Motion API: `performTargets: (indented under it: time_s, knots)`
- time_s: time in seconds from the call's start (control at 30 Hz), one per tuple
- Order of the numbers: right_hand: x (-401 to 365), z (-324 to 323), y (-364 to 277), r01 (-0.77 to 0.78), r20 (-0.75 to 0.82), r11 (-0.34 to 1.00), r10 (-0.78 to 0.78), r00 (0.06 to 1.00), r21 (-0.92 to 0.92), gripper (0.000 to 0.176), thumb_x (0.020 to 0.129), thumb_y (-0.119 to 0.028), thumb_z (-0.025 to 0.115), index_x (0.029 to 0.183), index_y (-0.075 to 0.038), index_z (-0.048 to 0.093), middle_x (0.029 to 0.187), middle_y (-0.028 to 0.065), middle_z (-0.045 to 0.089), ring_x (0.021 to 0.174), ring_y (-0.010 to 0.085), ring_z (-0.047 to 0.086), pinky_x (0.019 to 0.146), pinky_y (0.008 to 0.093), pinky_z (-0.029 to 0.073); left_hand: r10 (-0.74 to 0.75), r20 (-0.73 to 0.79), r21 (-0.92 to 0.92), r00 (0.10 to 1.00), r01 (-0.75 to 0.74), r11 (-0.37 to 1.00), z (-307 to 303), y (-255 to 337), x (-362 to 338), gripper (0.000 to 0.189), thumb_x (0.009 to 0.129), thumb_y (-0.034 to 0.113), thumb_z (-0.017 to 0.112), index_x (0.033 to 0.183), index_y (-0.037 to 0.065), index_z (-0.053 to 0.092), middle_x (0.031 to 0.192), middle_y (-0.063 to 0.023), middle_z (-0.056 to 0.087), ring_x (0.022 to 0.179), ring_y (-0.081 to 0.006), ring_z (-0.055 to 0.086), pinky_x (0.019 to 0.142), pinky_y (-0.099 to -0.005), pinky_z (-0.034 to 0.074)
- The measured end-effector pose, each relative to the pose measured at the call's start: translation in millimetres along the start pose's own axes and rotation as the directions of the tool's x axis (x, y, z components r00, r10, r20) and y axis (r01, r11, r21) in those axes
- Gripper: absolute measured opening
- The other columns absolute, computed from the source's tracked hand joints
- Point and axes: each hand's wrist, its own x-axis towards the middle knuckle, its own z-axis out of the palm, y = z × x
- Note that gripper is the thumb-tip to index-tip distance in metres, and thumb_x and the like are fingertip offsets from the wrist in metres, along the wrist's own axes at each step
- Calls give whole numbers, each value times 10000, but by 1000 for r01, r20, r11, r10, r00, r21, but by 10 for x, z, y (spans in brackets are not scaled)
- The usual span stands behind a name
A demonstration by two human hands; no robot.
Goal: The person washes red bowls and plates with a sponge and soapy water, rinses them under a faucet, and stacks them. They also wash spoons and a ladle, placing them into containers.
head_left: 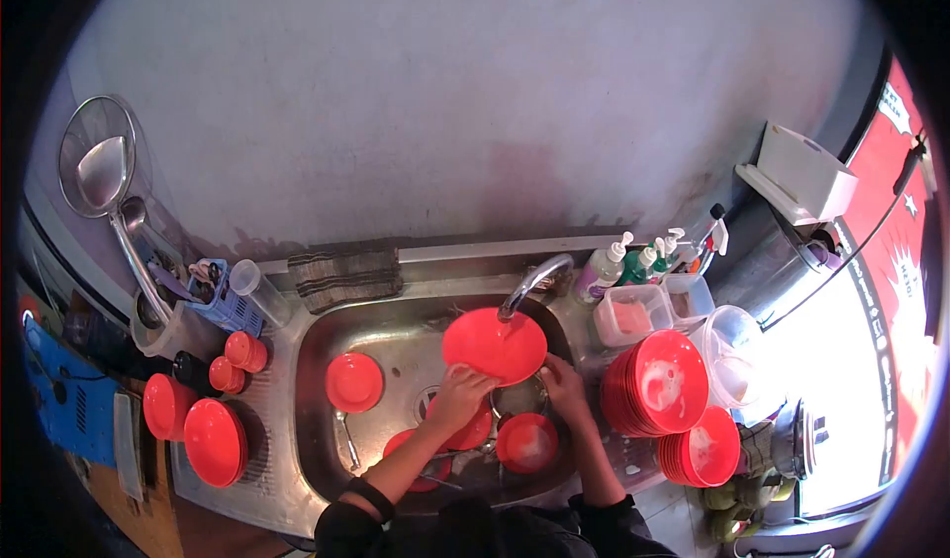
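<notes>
A wide red bowl (495,345) is tilted under the curved faucet (534,286), above the sink (396,335). My left hand (462,392) grips its lower left rim, with the fingers closed against it. At the lower right edge of the same bowl, my right hand (564,388) has its fingers curled at the rim, partly hidden. Below, in the sink, lie a red plate (354,382), a spoon (348,441) and a smaller red bowl (526,443) with suds. More red dishes there are partly covered by my left forearm.
Stacked red bowls (671,382) with foam stand right of the sink, near pump bottles (604,269) and plastic tubs (633,316). On the left drainboard are red bowls (215,442), small red cups (237,360) and a blue basket (220,311). A cloth (346,276) lies behind the sink.
</notes>
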Motion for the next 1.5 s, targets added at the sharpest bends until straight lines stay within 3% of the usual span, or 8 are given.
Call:
performTargets:
  time_s: [0.1,0.3,0.5,0.67,0.87,1.03,1.2,1.5]
  knots:
    - [-254,-209,-534,289,-30,771,-371,928,-568,265,724,-67,508,988,-41,516,1094,150,435,1029,280,411,863,349,324,93,-42,71,995,-90,993,-31,-56,19,220,643,108,492,852,104,563,807,-22,558,793,-161,507,794,-353,361]
    - [-568,-662,-1068,172,-176,707,-391,904,-686,339,689,-86,540,1026,-77,500,1160,181,365,1073,324,353,892,374,287,209,-96,174,973,-190,966,-39,-109,44,213,649,138,462,831,104,567,785,-18,561,773,-167,515,772,-351,375]
    - [-803,-881,-740,-184,-398,570,-276,875,-801,425,699,-163,536,1098,-64,427,1140,217,364,1065,342,350,883,390,278,-472,69,-221,879,475,852,152,-105,-134,129,662,147,561,764,69,572,739,-48,571,694,-197,540,673,-317,423]
    - [-850,-901,-720,-297,-386,589,-28,922,-752,293,745,-196,469,983,-25,481,838,228,524,790,353,520,679,424,410,-791,339,-900,509,420,-116,269,-226,-397,215,743,143,544,924,31,508,867,-92,565,785,-181,548,669,-302,436]
    - [-789,-926,-671,-369,-440,459,-54,896,-808,245,738,-282,426,802,-87,559,640,161,548,624,339,543,565,436,419,-619,612,-747,493,101,-657,-135,-272,-794,295,758,116,520,1026,22,438,936,-84,536,835,-165,531,766,-290,424]
    - [-806,-938,-675,-358,-513,553,-151,845,-753,225,673,-262,568,753,-52,579,679,188,548,662,351,532,569,445,402,-849,120,-973,514,230,2,-735,15,-1083,266,761,116,515,999,9,465,886,-68,557,791,-154,543,704,-281,427]
    - [-807,-1086,-398,-55,-362,665,-334,870,-745,280,725,-186,507,879,45,536,759,225,545,721,363,526,650,425,394,-683,-460,-105,567,729,676,-1381,216,-1469,178,728,97,512,890,30,540,777,-126,566,676,-252,543,610,-310,412]
    - [-879,-1062,-530,-65,-479,653,-480,735,-755,246,762,-136,456,927,32,526,821,226,541,758,356,509,683,393,386,-466,-725,448,506,862,239,-2059,115,-2053,223,660,58,463,861,82,556,806,-51,542,844,-216,476,886,-409,235]
